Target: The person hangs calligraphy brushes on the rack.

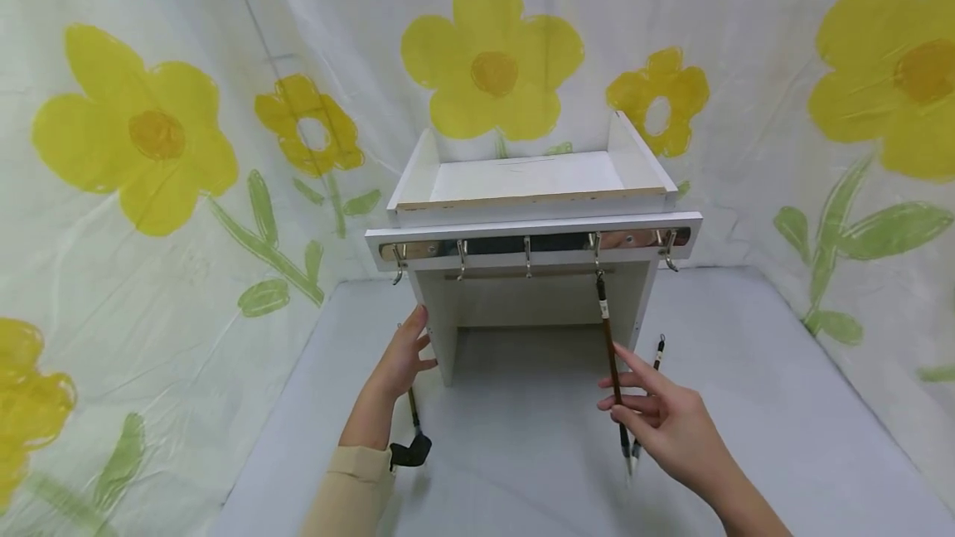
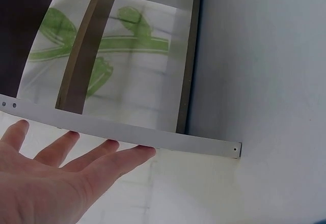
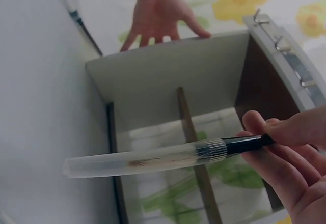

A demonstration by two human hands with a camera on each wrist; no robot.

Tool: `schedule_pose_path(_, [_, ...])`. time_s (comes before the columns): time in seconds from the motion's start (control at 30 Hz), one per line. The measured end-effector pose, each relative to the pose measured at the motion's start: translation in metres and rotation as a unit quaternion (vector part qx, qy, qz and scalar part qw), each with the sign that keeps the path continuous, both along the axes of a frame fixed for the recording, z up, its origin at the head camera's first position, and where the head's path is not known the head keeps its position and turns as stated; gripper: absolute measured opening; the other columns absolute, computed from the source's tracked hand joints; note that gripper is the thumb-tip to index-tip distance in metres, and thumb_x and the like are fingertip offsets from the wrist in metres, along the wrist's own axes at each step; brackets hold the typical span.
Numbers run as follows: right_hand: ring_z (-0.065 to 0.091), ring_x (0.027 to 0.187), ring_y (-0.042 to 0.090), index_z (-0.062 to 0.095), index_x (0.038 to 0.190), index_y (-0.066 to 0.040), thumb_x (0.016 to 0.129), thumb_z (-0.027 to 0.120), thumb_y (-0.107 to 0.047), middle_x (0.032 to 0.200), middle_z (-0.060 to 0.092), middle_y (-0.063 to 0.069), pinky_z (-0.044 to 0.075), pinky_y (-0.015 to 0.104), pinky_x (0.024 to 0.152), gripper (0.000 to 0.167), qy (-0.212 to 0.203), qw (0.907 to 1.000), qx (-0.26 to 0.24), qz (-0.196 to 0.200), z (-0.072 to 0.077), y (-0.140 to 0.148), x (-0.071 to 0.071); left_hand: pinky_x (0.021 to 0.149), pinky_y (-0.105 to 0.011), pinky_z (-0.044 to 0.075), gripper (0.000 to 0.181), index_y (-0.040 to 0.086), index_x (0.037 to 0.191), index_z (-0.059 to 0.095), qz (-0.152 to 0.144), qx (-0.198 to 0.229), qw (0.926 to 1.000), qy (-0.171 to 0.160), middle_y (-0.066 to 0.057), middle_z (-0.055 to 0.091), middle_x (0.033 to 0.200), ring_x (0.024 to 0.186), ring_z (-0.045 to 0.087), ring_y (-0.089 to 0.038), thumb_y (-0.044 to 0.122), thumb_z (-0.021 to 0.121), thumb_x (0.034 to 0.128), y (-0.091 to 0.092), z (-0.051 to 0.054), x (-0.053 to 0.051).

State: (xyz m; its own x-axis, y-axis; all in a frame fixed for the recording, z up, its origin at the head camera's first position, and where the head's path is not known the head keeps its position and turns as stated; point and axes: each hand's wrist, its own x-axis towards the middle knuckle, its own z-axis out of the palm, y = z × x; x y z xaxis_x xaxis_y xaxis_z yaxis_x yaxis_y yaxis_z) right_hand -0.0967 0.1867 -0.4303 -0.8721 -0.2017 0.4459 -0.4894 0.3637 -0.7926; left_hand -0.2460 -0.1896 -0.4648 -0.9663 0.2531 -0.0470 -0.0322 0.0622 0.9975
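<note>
A white wooden shelf unit [image 1: 533, 210] bears a metal rail of several hooks. From one hook right of the middle hangs a brown brush [image 1: 606, 330], its loop at the hook tip. The right hand [image 1: 675, 429] pinches that brush low on its handle; in the right wrist view the right hand [image 3: 298, 168] has thumb and fingers on the black end of the brush, whose bristles show inside a clear cap [image 3: 158, 162]. The left hand [image 1: 395, 367] rests on the unit's left side panel, and in the left wrist view the left hand [image 2: 66, 178] has spread fingers at its edge.
A second brush [image 1: 660, 352] lies on the grey surface beyond the right hand. Another brush [image 1: 414, 406] is beside the unit, near the left wrist, where a black device [image 1: 410, 452] shows. Behind hangs a white sheet with painted yellow flowers [image 1: 494, 73].
</note>
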Motion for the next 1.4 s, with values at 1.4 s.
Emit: schedule_pose_path(1.4, [0.076,0.077,0.006,0.07,0.113,-0.006,0.078,0.08,0.011,0.091,0.078,0.008,0.059,0.019,0.066,0.039,0.098,0.9883,-0.048,-0.107,-0.002,-0.016,0.008,0.109,-0.073,0.032,0.067,0.029,0.163,0.011,0.008,-0.009,0.9999,-0.011,-0.008,0.006,0.17,0.154,0.013,-0.044,0.061,0.025,0.1058,0.002,-0.001,0.001])
